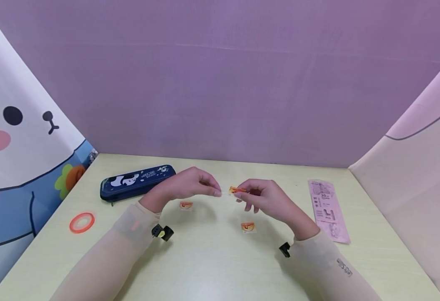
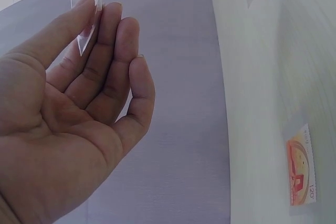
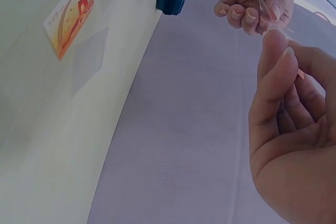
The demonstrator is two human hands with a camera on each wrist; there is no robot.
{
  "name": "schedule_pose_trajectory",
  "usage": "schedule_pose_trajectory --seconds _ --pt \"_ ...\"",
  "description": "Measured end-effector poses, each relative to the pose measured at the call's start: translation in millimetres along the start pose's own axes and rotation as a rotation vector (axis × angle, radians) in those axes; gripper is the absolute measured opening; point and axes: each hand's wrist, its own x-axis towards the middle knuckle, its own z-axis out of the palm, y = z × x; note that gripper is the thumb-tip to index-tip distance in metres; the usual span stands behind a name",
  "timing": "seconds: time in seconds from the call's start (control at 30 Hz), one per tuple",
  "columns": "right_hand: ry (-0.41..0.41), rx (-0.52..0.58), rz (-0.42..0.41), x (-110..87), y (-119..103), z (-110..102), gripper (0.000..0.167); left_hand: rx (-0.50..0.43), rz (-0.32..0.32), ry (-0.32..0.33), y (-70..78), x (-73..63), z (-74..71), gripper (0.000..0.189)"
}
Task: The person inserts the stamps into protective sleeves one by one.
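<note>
Over the middle of the table, my left hand (image 1: pixel 191 184) pinches a small clear plastic sleeve (image 2: pixel 83 43) between thumb and fingertips. My right hand (image 1: pixel 267 196) faces it and pinches an orange-and-yellow postage stamp (image 1: pixel 235 190) at the sleeve's other end. Both hands are raised above the tabletop, fingertips close together. Below them lie two similar stamps: one stamp (image 1: pixel 186 205) under the left hand, another stamp (image 1: pixel 248 226) under the right. Beside the latter, a pale translucent strip (image 3: pixel 90 61) shows in the right wrist view.
A dark blue panda pencil case (image 1: pixel 137 182) lies behind my left wrist. To the left is an orange-rimmed ring of tape (image 1: pixel 82 222). On the right lies a flat pink printed packet (image 1: pixel 329 211). A purple cloth (image 1: pixel 220 83) hangs behind the table (image 1: pixel 212 267).
</note>
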Motion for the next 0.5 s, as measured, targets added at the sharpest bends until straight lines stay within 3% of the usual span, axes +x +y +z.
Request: schedule_pose_trajectory --seconds 0.5 --pt "-0.060 -0.008 -0.001 1.4 0.2 -1.6 0.008 -0.014 0.003 -0.009 0.9 1.3 1.9 0.018"
